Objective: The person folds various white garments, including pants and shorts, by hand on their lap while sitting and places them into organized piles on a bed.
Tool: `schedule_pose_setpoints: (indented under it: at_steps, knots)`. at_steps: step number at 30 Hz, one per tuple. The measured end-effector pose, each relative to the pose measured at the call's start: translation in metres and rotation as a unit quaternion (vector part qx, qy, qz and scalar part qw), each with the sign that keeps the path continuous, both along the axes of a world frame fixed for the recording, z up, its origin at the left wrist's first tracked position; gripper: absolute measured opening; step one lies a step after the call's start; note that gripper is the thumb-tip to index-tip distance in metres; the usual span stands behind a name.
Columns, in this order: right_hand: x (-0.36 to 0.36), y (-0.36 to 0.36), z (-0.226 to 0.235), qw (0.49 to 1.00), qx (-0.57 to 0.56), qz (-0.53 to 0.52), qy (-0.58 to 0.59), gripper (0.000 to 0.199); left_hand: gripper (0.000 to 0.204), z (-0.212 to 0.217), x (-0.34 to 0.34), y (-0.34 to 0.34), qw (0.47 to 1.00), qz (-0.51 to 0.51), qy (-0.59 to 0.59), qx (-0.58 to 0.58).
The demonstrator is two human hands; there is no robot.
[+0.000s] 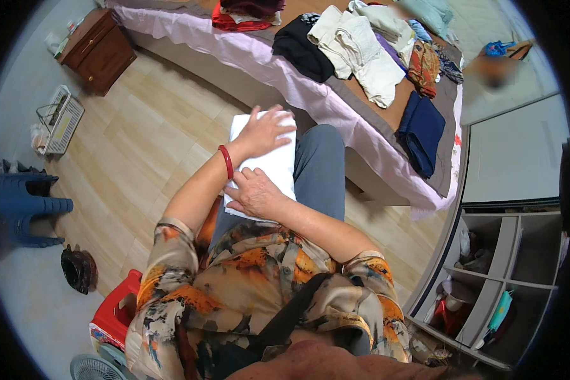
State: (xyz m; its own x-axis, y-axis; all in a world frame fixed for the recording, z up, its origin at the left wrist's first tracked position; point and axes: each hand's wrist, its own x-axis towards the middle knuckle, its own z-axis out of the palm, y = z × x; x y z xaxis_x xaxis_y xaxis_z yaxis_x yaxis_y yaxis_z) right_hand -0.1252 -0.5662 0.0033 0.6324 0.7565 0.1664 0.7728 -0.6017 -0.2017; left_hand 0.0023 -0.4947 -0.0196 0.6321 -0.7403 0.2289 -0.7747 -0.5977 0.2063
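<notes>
A folded white cloth (269, 168) lies across my lap, over my left thigh, with grey trousers (321, 158) showing beside it. My left hand (264, 133), a red bangle at its wrist, rests flat on the far part of the cloth with fingers spread. Nearer to me, my right hand (256, 194) presses on the cloth's near left part, its fingers slightly bent and apart. Neither hand grips the cloth visibly. What kind of garment or linen it is cannot be made out.
Ahead stands a bed (373, 171) with folded clothes: white garments (361, 54), a black one (303, 47) and navy trousers (421, 133). To the left are a wooden cabinet (95, 54), a basket (63, 123), blue stools (28, 202) and a red chair (117, 304). Shelves (503, 253) stand right.
</notes>
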Motion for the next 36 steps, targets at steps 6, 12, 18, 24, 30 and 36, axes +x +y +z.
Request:
schedule_pose_setpoints:
  at_steps: [6,12,18,24,30,36]
  knots:
    - [-0.006,-0.024,-0.009,0.991,0.124,0.047,0.021,0.030,0.059,-0.056,0.035,0.024,0.893,0.178,0.316,-0.267]
    - [-0.025,-0.056,-0.021,0.948,0.301,-0.089,0.049,0.038,0.051,-0.050,-0.054,0.076,0.588,0.243,0.564,-0.526]
    - [-0.015,-0.082,-0.049,0.569,0.556,-0.348,0.496,0.068,0.055,-0.049,-0.082,0.095,0.386,0.181,0.706,-0.565]
    - [-0.020,-0.075,-0.043,0.596,0.523,-0.315,0.522,0.069,0.057,-0.021,-0.090,0.094,0.433,0.153,0.693,-0.555]
    - [-0.027,-0.088,-0.024,0.524,0.612,-0.274,0.525,0.071,0.063,0.018,-0.097,0.069,0.537,0.148,0.637,-0.532]
    - [-0.037,-0.129,0.018,0.514,0.627,-0.273,0.517,0.065,0.060,0.054,-0.094,0.026,0.549,0.156,0.643,-0.511]
